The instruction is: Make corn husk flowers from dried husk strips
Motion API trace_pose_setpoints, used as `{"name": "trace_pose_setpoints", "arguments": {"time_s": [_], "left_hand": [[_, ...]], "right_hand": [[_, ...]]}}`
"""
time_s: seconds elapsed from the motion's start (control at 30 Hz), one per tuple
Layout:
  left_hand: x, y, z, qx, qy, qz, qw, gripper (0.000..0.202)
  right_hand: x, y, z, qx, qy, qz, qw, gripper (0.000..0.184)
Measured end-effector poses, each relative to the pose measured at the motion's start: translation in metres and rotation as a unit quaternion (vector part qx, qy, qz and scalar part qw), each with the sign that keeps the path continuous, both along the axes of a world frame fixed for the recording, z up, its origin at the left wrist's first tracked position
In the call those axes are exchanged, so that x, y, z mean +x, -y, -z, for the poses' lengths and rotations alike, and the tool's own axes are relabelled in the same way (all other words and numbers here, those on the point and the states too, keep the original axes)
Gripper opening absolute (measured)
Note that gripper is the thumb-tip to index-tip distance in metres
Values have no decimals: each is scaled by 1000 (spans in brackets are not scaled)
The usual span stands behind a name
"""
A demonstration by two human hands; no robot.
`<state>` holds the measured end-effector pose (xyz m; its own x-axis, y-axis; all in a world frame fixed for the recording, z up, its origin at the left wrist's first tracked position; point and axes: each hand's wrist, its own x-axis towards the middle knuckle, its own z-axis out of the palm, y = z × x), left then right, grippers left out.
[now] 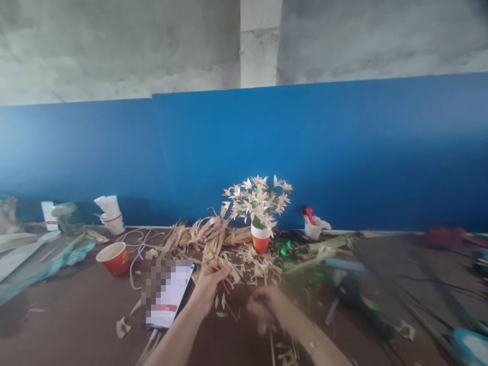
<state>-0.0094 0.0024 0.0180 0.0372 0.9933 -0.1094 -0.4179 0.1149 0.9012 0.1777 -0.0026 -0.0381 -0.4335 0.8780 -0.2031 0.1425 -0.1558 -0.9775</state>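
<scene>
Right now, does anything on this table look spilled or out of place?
Strewn husk scraps cover the table around the left hand and right hand. The red cup at the left seems to lean, with no spill near it.

A paper cup (261, 243) of handmade pale flowers (259, 199) stands on a brown tabletop (76, 315), backed by a blue wall panel (343, 152). Just right of it lie green ribbon (284, 248) and a white cup (312, 230) holding a red tool. To its left are a phone (170, 294), a tipped red cup (114, 258), stacked white cups (110, 213) and a glass jar (66, 216).
</scene>
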Motion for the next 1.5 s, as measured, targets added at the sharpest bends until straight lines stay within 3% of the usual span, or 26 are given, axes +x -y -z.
{"name": "trace_pose_setpoints", "arguments": {"time_s": [0.6, 0.97, 1.3, 1.5], "left_hand": [[-8, -6, 4, -28, -19, 9, 999, 23], [-14, -11, 8, -25, -60, 45, 997, 24], [-22, -16, 17, 14, -162, 61, 985, 26], [-23, -17, 18, 16, -221, 50, 974, 29]], "right_hand": [[2, 0, 0, -41, -14, -14, 999, 45], [6, 4, -10, -44, 51, -30, 997, 45], [3, 14, -43, -27, 142, -27, 989, 43], [2, 14, -43, -24, 159, -33, 986, 41]]}}
